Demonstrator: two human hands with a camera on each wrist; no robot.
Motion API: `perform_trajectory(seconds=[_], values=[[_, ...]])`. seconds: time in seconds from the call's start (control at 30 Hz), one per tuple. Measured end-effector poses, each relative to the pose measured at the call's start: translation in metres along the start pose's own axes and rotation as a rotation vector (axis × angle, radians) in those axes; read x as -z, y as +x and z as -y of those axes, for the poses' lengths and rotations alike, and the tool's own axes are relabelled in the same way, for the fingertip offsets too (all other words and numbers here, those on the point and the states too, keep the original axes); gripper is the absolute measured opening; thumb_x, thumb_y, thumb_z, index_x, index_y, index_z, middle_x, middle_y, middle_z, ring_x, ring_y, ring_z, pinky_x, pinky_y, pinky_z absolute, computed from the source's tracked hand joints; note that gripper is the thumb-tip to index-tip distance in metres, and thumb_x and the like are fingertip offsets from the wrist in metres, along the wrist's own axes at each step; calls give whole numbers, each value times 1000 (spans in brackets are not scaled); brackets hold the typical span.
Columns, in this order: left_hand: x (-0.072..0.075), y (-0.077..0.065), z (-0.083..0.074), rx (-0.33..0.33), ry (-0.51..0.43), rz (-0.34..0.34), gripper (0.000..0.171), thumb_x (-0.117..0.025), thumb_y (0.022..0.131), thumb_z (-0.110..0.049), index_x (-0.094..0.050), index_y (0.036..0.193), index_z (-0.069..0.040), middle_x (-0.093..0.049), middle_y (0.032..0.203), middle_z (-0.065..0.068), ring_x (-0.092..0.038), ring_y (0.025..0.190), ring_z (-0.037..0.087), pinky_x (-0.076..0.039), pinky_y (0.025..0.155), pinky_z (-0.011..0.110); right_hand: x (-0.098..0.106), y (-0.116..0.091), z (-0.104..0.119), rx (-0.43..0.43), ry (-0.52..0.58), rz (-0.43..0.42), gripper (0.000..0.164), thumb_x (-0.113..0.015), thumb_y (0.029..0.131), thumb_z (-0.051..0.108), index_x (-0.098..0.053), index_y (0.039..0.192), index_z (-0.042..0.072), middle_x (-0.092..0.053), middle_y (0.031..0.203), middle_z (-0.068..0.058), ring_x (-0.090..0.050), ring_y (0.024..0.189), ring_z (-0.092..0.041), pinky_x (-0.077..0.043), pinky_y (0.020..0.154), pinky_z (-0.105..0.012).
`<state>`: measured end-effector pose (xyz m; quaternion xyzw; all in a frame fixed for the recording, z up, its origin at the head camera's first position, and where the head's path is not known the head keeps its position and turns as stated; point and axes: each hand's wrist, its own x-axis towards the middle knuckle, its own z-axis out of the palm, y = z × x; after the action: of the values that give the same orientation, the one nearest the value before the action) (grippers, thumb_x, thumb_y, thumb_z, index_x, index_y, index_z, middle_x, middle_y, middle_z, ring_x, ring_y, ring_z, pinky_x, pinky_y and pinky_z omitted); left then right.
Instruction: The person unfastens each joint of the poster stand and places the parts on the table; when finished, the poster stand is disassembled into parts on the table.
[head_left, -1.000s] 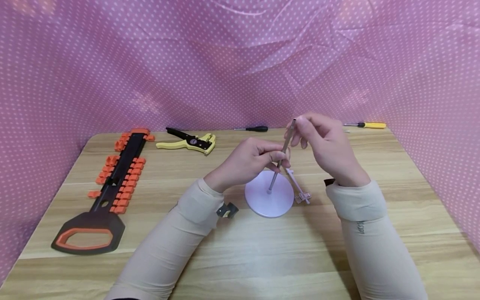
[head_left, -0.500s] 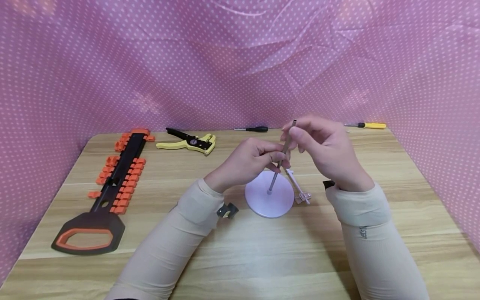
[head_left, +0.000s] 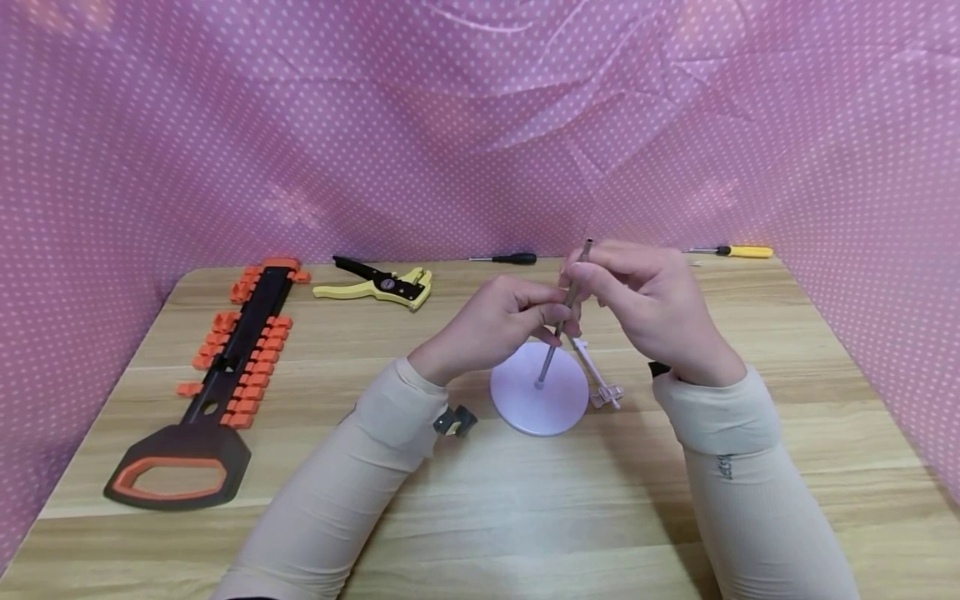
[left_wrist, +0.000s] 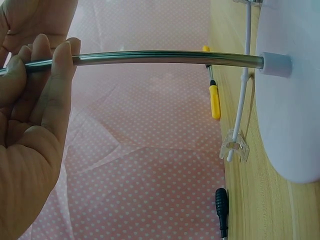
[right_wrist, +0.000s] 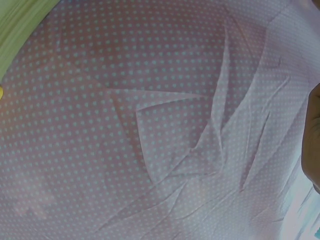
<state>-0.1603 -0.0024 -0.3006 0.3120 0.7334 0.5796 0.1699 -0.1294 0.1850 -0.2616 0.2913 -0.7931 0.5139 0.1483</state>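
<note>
A slim metal tube [head_left: 548, 364] rises at a slant from the socket of a round white base [head_left: 517, 408] on the table. In the left wrist view the tube [left_wrist: 165, 57] enters a short white collar on the base. My left hand [head_left: 517, 317] pinches the tube at mid-height between thumb and fingers. Higher up, near the hollow top end, my right hand [head_left: 645, 300] holds it with thumb and fingertips. Beside the base lies a thin white rod [head_left: 591, 363] with clear clips [head_left: 606, 395]. The right wrist view shows only a sliver of hand [right_wrist: 311, 145].
On the left lies a black rack [head_left: 247, 333] with orange clips and a loop handle [head_left: 176, 467]. Yellow-and-black wire strippers [head_left: 382, 283], a black screwdriver [head_left: 513, 258] and a yellow screwdriver [head_left: 746, 251] lie toward the back. A pink dotted curtain [head_left: 480, 125] surrounds the wooden table [head_left: 525, 517].
My right hand has slid a little down and left along the tube, its thumb now lower below the top end. My left hand, the tube and the base have stayed put.
</note>
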Motion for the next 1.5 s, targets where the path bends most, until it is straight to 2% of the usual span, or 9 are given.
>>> perform_trajectory(seconds=[0.2,0.33,0.47,0.63,0.73,0.93,1.13,1.3,1.5], values=[[0,0,0,18,3,8,25,-53,96,-12,-68,116,-7,-73,94,12,-70,87,14,-61,77,27,0,0,1,-2,14,4,16,-60,92,5,-74,83,8,-68,85,-2,-60,74,-14,-52,64,-21],[0,0,1,14,22,9,23,-54,96,-14,-70,112,-9,-73,95,10,-70,89,13,-61,77,26,1,0,1,-2,10,6,15,-61,92,6,-74,85,9,-68,85,-2,-60,73,-14,-52,64,-21],[1,0,3,-7,102,16,21,-54,97,-19,-72,106,-13,-76,94,4,-70,91,8,-60,80,24,3,0,-2,-1,-1,0,15,-61,92,5,-73,84,7,-68,86,0,-57,71,-11,-48,62,-20],[1,1,4,2,173,38,23,-54,97,-23,-71,111,-17,-76,97,-2,-70,94,3,-57,87,21,5,-1,-4,-14,-23,-2,15,-61,92,6,-73,82,9,-67,87,4,-57,72,-9,-48,62,-19],[1,1,5,-1,213,43,23,-57,96,-28,-71,111,-20,-75,103,-5,-69,95,2,-57,86,20,5,-2,-4,-19,-34,1,17,-61,92,7,-73,81,10,-67,87,6,-58,72,-9,-48,62,-19],[1,4,12,19,349,78,22,-63,90,-41,-69,109,-33,-70,111,-18,-64,92,1,-54,82,21,5,-2,-4,-24,-33,3,17,-61,92,7,-74,82,11,-67,85,5,-58,72,-8,-48,62,-20],[-3,8,25,21,388,135,18,-70,85,-38,-66,101,-29,-65,123,-19,-66,100,5,-54,87,20,5,-2,-3,-22,-42,-1,15,-61,92,8,-75,88,12,-68,86,7,-58,70,-7,-49,62,-18],[-6,9,33,34,465,172,40,-75,81,-40,-62,117,-27,-61,132,-18,-64,112,11,-53,97,29,5,-2,-2,-17,-41,3,15,-61,92,9,-75,91,14,-69,86,8,-58,70,-7,-49,62,-17],[-14,11,44,115,615,195,76,-81,73,-40,-46,140,-26,-55,140,-5,-51,129,13,-45,107,33,5,-1,-2,-13,-37,4,15,-62,92,8,-76,91,14,-69,86,7,-58,69,-6,-50,62,-17]])
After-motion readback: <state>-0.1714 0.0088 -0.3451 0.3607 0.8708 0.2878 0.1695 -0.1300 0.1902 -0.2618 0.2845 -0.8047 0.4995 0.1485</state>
